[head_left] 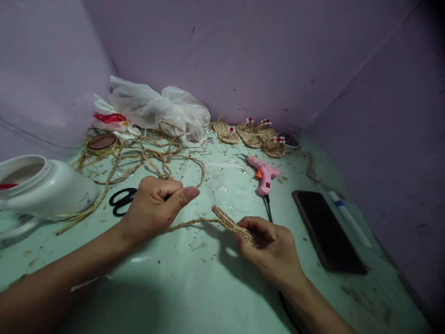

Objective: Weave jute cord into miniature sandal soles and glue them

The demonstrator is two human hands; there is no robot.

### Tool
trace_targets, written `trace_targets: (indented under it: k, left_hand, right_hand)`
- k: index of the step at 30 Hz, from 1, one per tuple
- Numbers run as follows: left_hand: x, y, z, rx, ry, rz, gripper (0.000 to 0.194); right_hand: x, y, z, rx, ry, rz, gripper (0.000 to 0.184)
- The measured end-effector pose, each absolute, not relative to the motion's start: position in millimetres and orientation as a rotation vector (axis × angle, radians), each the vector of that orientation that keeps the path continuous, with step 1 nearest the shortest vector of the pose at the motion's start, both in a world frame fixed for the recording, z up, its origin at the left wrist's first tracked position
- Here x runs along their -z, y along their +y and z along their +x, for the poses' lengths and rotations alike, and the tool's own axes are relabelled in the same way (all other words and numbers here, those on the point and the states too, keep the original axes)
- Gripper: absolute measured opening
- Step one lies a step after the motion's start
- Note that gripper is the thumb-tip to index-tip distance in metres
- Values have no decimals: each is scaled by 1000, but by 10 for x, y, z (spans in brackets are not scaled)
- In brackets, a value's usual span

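My right hand [269, 243] pinches a small coiled piece of braided straw rope [231, 223], seen nearly edge-on, between thumb and fingers. From this piece a strand of rope [194, 221] runs left to my left hand [158, 204]. That hand is closed around the strand, its thumb pointing right. More of the same rope [149, 157] lies in loose loops behind my left hand. Black-handled scissors [122, 200] rest beside my left wrist, partly covered by it. Beyond my right hand lies a pink glue gun [263, 172] on its side, its cord running toward me.
Small woven straw slippers with red and white beads [253, 134] lie against the back wall. Plastic bags [156, 106] and a round brown-topped container [102, 143] are at the back left. A white jug [66, 190] lies left; a phone [328, 229] and a white pen [349, 218] lie right.
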State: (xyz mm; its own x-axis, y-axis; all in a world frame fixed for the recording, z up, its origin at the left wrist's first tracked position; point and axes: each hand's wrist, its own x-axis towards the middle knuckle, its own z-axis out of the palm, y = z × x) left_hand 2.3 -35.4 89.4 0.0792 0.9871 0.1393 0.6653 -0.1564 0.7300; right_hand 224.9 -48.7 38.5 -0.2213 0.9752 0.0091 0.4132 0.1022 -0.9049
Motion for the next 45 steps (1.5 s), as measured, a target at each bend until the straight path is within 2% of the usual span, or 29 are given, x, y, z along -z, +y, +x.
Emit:
trace_targets:
  k: [2, 4, 5, 10, 20, 23, 28, 32, 35, 39, 45]
  left_hand:
    - [-872, -335, 55, -855, 1675, 1849, 35]
    - [-833, -324, 90, -746, 1645, 1852, 13]
    - [-805, -326, 111, -675, 1610, 1851, 12]
    - [-636, -408, 224, -445, 1490, 1801, 21]
    - [-577, -419, 220, -470, 1562, 1710, 18]
    - [-567, -404, 187, -555, 1414, 1817, 33]
    - [-603, -399, 160, -422, 1249, 1985, 17]
    - [-626, -410, 187, -421, 1293, 2041, 17]
    - [-608, -424, 216, -446, 1305, 2089, 17]
    - [-541, -463, 239, -389, 1303, 2137, 18]
    - [-356, -511, 287, -568, 1253, 2447, 17]
  right_hand:
    - [-386, -489, 2249, -1097, -1716, -1364, 9]
    - [-377, -491, 2250, -1107, -1705, -1360, 9]
    - [-370, -492, 2251, -1113, -1699, -1361, 10]
    - [-337, -497, 2245, -1127, -1682, -1350, 11]
    - [-341, -484, 2212, -1361, -1662, -1313, 6]
    - [-366, -482, 2206, -1402, -1646, -1288, 6]
    - [-380, -487, 2206, -1461, -1658, -1253, 5]
    - [-329, -482, 2257, -1328, -1728, -1255, 15]
    - [-294, -479, 2290, -1032, -1975, -1136, 26]
    - [-248, -501, 2262, -555, -2255, -1043, 20]
    - [-195, -495, 2171, -482, -2262, -1136, 11]
